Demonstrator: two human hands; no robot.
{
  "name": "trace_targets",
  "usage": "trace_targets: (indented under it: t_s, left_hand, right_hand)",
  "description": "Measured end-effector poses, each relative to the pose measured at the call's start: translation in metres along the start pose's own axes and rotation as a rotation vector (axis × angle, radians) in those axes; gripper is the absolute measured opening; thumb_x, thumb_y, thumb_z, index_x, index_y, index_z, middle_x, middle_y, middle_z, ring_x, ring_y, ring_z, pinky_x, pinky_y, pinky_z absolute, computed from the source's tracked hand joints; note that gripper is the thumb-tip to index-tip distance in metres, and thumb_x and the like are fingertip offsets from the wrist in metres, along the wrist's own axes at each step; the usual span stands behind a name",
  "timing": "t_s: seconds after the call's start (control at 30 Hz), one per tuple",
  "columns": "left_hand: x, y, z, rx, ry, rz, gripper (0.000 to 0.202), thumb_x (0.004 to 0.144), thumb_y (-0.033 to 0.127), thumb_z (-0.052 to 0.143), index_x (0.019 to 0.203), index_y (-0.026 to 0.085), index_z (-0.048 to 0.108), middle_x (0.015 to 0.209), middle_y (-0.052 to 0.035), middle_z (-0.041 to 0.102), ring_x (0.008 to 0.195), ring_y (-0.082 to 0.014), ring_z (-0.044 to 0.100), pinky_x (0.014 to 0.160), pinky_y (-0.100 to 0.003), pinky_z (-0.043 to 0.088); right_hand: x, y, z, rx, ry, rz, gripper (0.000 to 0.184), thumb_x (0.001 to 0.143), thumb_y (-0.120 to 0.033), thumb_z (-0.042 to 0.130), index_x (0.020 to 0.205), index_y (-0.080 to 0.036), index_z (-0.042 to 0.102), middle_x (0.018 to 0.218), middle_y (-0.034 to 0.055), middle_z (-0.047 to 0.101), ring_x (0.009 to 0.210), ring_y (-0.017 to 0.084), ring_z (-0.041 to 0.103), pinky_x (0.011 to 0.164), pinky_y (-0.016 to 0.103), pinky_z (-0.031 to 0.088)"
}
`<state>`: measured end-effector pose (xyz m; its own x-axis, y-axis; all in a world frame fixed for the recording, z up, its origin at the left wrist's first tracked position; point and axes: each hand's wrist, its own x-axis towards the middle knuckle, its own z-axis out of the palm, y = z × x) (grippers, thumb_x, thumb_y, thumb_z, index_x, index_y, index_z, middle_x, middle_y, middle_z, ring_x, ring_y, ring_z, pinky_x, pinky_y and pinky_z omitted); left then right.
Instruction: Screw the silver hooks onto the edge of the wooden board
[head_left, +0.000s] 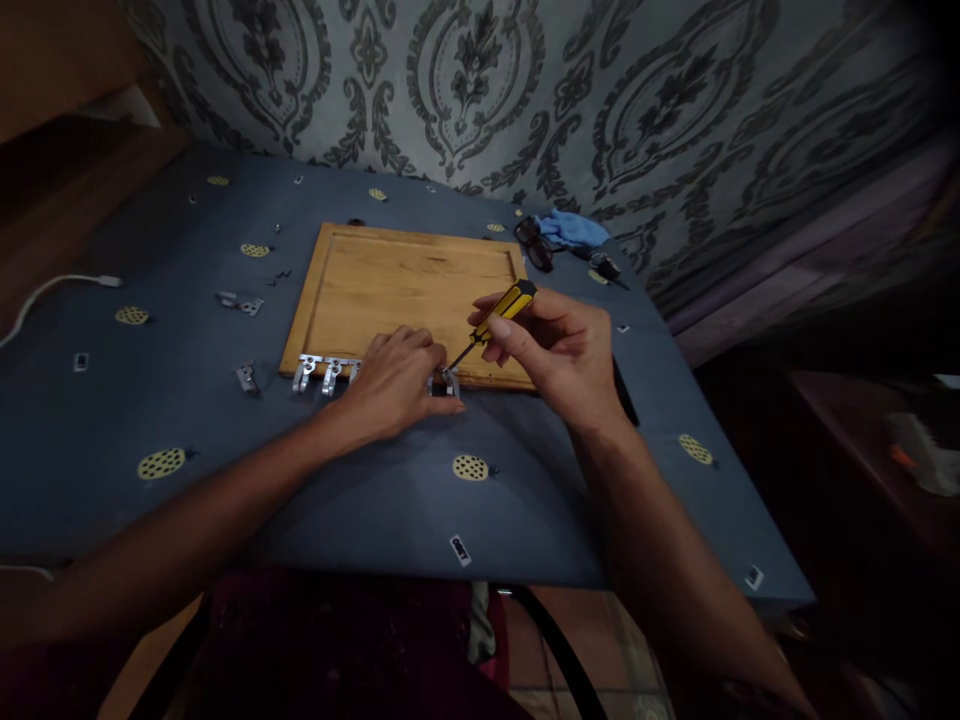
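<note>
My right hand (566, 345) is closed around the yellow and black handle of a screwdriver (501, 312). The screwdriver slants down to the left, its tip at a metal hinge (451, 382) on the near edge of a framed wooden panel (390, 290). Pressed over that edge, my left hand (401, 375) has its thumb below the hinge and its index finger above, steadying it. Left of this hand, more silver hinges (331, 374) sit in a row along the edge, one partly hidden by my fingers.
Two loose hinges lie left of the panel, one a hinge (246, 377) near its corner. Small screws (282, 275) are beside them. Glasses (535, 245), a blue cloth (574, 228) and a dark pointed tool (609, 268) rest at the back right. A white cable (67, 284) crosses the left side.
</note>
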<state>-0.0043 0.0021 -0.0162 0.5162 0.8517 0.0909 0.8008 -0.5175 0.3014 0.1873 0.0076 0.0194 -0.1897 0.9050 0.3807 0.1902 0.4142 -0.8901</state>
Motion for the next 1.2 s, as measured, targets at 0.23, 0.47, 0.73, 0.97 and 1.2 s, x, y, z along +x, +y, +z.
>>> trace_targets:
  t_s: [0.23,0.47,0.73,0.97,1.2]
  left_hand:
    - [0.000,0.002,-0.001,0.001,-0.006,-0.006,0.043,0.088,0.056,0.083,0.106,0.018,0.072,0.114,-0.0110,0.071,0.114,-0.0329,0.062,0.095,-0.042,0.046]
    - [-0.001,0.001,-0.001,-0.012,0.005,0.000,0.042,0.089,0.056,0.082,0.103,0.019,0.071,0.112,-0.0099,0.071,0.112,-0.0325,0.061,0.092,-0.042,0.046]
    - [-0.001,0.002,-0.001,0.005,-0.003,-0.006,0.044,0.089,0.058,0.082,0.105,0.019,0.071,0.114,-0.0105,0.071,0.113,-0.0328,0.062,0.093,-0.042,0.046]
    - [0.000,0.004,-0.004,0.005,-0.020,-0.018,0.043,0.089,0.056,0.083,0.106,0.018,0.072,0.115,-0.0112,0.071,0.115,-0.0337,0.062,0.095,-0.044,0.047]
    - [0.000,0.003,-0.003,-0.011,-0.014,-0.012,0.043,0.090,0.055,0.082,0.106,0.017,0.071,0.115,-0.0110,0.071,0.115,-0.0338,0.062,0.094,-0.043,0.047]
  right_hand:
    - [-0.006,0.017,0.011,-0.111,0.238,-0.132,0.045,0.079,-0.058,0.089,0.072,-0.026,0.059,0.064,-0.0037,0.053,0.056,0.013,0.057,0.050,0.029,0.050]
    - [-0.008,0.015,0.011,-0.158,0.326,-0.204,0.041,0.085,-0.058,0.084,0.073,-0.027,0.060,0.067,-0.0024,0.055,0.057,0.015,0.058,0.055,0.034,0.054]
    - [-0.008,0.021,0.014,-0.183,0.294,-0.188,0.043,0.084,-0.059,0.084,0.072,-0.027,0.058,0.064,-0.0034,0.052,0.057,0.014,0.056,0.055,0.032,0.052]
    - [-0.009,0.023,0.013,-0.181,0.245,-0.154,0.037,0.085,-0.054,0.085,0.076,-0.027,0.061,0.066,-0.0031,0.052,0.061,0.016,0.059,0.055,0.032,0.052]
    - [-0.003,0.004,0.003,-0.044,0.062,-0.058,0.037,0.082,-0.060,0.085,0.093,-0.027,0.074,0.087,0.0006,0.072,0.061,0.014,0.064,0.057,0.032,0.061]
